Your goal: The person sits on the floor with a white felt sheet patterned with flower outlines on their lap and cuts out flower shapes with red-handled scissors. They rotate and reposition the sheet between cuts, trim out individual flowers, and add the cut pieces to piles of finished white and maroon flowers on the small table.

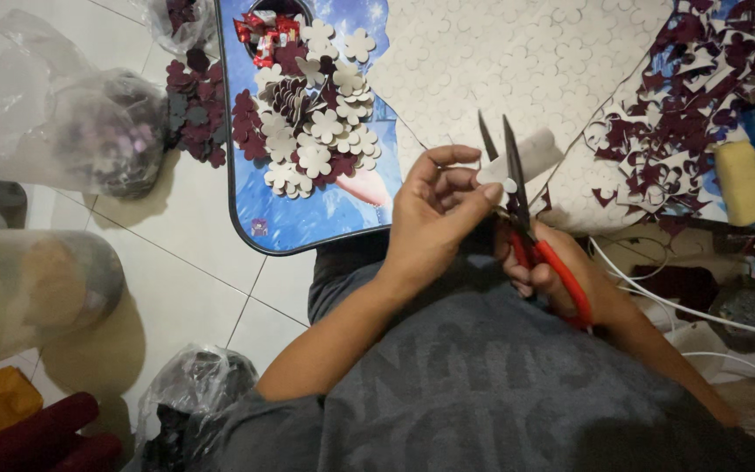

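- The right hand grips red-handled scissors, blades parted and pointing away from the body.
- The left hand pinches a small white flower-shaped cutout between the blades.
- Both hands are above the lap, at the near edge of a low blue table.
- A pile of white and maroon flower cutouts lies on the table's left part, and maroon scraps on its right.
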